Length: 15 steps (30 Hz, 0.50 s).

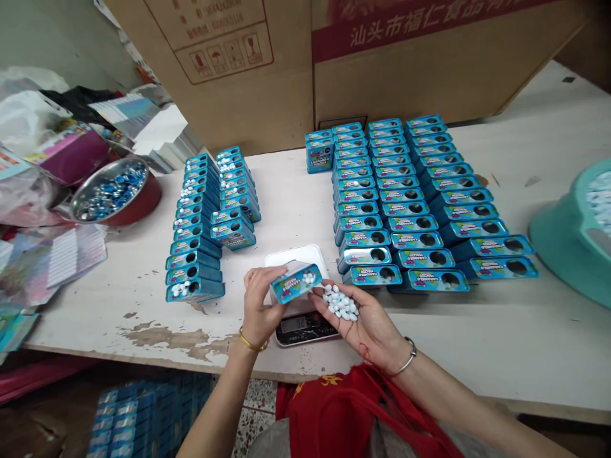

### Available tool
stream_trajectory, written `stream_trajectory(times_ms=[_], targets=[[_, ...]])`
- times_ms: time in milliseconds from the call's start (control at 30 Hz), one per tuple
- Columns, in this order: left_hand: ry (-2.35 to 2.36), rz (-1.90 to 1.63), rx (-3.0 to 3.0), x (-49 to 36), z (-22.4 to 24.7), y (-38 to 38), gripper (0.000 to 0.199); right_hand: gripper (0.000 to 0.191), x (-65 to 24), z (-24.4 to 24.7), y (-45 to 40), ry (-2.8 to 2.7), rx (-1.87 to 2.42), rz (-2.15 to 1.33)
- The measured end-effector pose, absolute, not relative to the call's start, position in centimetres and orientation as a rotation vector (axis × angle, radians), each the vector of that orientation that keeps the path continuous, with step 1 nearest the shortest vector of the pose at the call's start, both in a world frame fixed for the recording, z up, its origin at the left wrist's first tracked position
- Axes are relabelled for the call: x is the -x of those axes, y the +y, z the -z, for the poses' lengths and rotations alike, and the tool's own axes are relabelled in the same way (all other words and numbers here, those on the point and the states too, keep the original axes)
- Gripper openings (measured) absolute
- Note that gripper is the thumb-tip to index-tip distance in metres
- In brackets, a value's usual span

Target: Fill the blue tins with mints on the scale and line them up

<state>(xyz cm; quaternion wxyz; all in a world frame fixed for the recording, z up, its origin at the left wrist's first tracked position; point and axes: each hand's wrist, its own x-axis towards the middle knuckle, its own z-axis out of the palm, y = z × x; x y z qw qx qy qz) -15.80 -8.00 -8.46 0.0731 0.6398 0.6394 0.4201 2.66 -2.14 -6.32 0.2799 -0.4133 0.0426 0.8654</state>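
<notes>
My left hand (260, 302) grips a small blue "Caramelo" tin (296, 284) by its sides, tilted over the scale, with a few white candies showing in its round opening. My right hand (367, 324) lies palm up beside the tin and cradles a heap of white and pale blue candies (340, 303). Under both hands sits a white digital scale (301, 327), its platform partly hidden and its display too blurred to read. Rows of matching tins stand on the table on both sides, the left group (200, 216) and the larger right block (405, 203).
The worn white table (95, 305) has peeling patches near its front edge. A steel bowl of blue candies (112, 191) sits at the left among bags and papers. A teal plastic basin (577, 235) stands at the right. Cardboard cartons (429, 57) rise behind.
</notes>
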Motion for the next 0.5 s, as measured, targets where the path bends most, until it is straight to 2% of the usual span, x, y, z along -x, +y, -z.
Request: stream_trajectory(times_ms=[100,200,433,500], targets=[[1.842,-1.331,-1.604,15.9,9.6,-7.5,0.032,0.019,-3.5,6.2,-2.4,0.089,1.154,-2.311],[1.75,-1.396,-1.4,16.1,10.7,-7.2,0.035,0.018,-4.4,6.4,-2.7,0.081,1.157,-2.318],[1.704,-1.392,-1.435,17.9,10.0,-7.9,0.067,0.02,-5.3,6.6,-3.4,0.112,1.209,-2.318],[1.748,-1.521,-1.38,18.5,9.5,-8.6,0.058,0.02,-5.5,6.6,-3.5,0.125,1.225,-2.302]])
